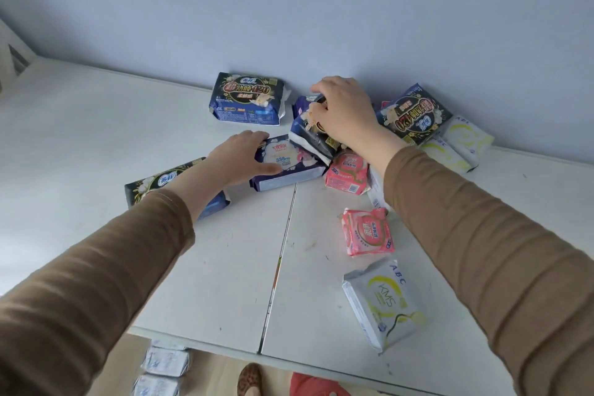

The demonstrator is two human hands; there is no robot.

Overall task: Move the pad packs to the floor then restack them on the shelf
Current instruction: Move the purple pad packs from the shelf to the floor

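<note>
Pad packs (pixel 382 302): glossy plastic film. Shelf (pixel 209 267): smooth matt white board, scuffed. Sleeves (pixel 501 267): brown ribbed knit cloth.

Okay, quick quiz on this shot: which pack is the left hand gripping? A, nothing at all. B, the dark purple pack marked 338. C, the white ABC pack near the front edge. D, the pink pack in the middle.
B: the left hand curls over the end of the dark purple 338 pack on the shelf, thumb on its top face.
</note>
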